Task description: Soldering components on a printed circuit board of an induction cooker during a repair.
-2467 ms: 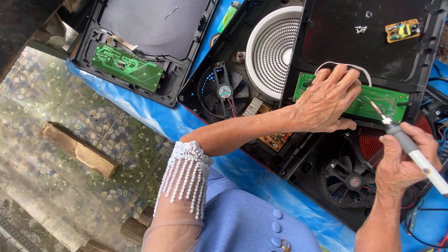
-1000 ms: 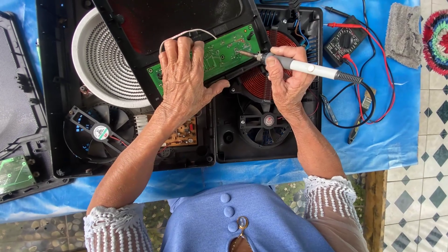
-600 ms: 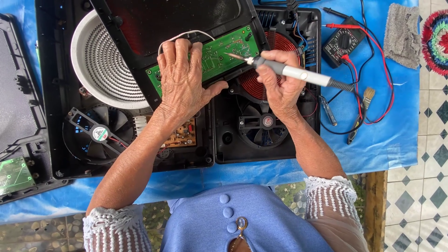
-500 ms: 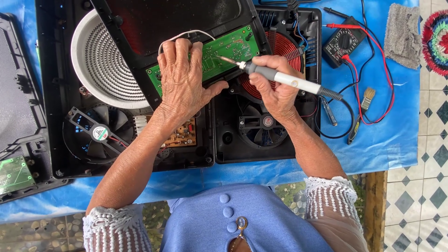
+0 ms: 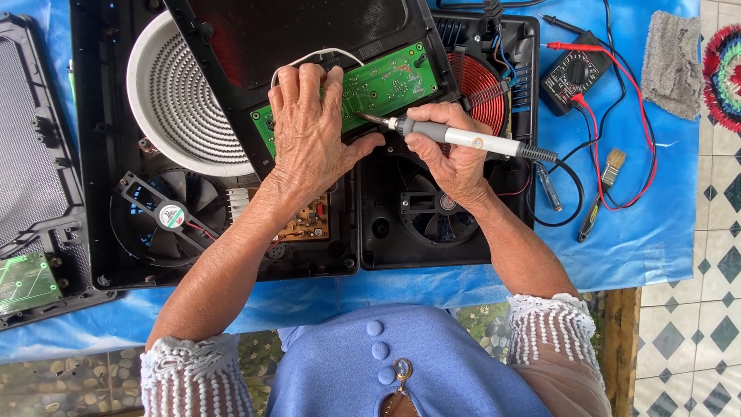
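Observation:
My left hand (image 5: 312, 131) lies flat on a green circuit board (image 5: 382, 83) fixed to the edge of a black cooktop panel (image 5: 301, 35), holding it down. My right hand (image 5: 451, 150) grips a grey and white soldering iron (image 5: 463, 137); its tip touches the board just beside my left thumb. Under the panel sits an opened black double induction cooker (image 5: 231, 262) with a white ribbed coil (image 5: 181, 96), a copper-red coil (image 5: 482, 89), two fans and a brown circuit board (image 5: 309, 220).
A black multimeter (image 5: 575, 73) with red and black leads lies at the upper right on the blue cloth (image 5: 641, 232). Beside it are a small brush (image 5: 602, 193), a grey rag (image 5: 671, 62) and a colourful mat. Another opened black housing (image 5: 35, 177) with a green board lies at left.
The view first swung from the side to straight above. In the last second my right hand slid the soldering iron leftward along the board toward my left thumb. My left hand stayed put.

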